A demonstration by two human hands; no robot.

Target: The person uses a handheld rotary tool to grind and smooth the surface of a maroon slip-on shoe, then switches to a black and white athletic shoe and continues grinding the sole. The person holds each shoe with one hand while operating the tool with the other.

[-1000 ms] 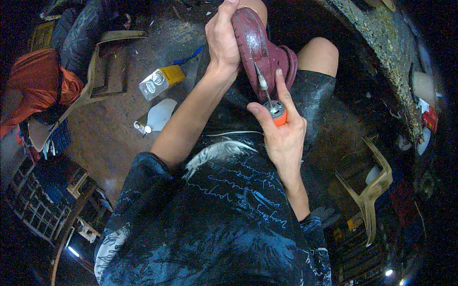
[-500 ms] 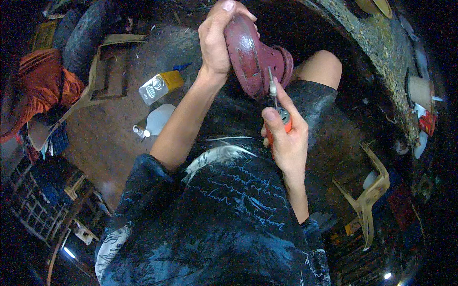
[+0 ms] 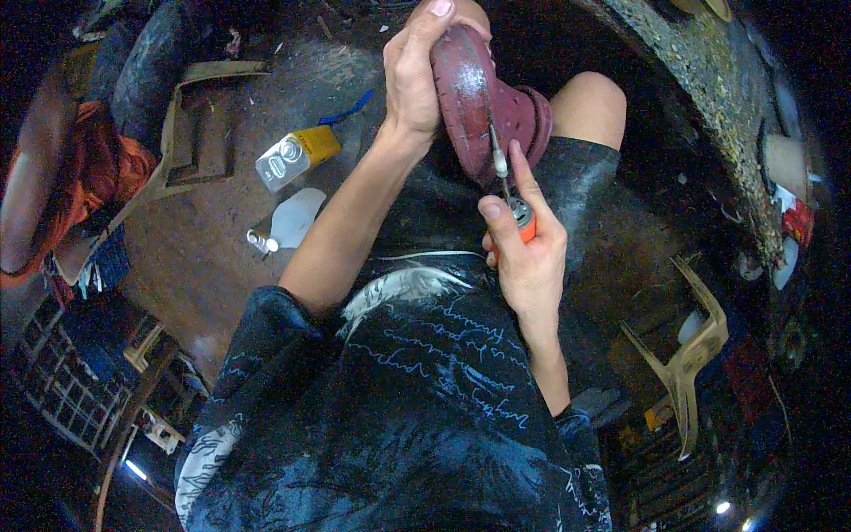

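A maroon clog with holes in its upper (image 3: 468, 102) is held up in front of my knees, its long rounded side toward me. My left hand (image 3: 415, 80) is closed around the clog's left side, thumb at the top. In my right hand (image 3: 534, 257) is a thin-tipped tool (image 3: 500, 165) with a white collar and an orange body, gripped between thumb and fingers. The index finger stretches along the shaft toward the clog. The tool's dark tip lies against the seam between the clog's sole and upper. My palm hides most of the orange body.
Left of my arm, a silver and yellow can (image 3: 298, 157) and a translucent white jug (image 3: 298, 218) lie on the brown floor. Beige plastic chairs stand at left (image 3: 170, 158) and right (image 3: 700, 355). A rough ledge (image 3: 687, 66) runs along the upper right.
The clog has turned slightly and shifted a little right and down with my left hand. The tool's tip has moved left and slightly up, from the upper to the seam.
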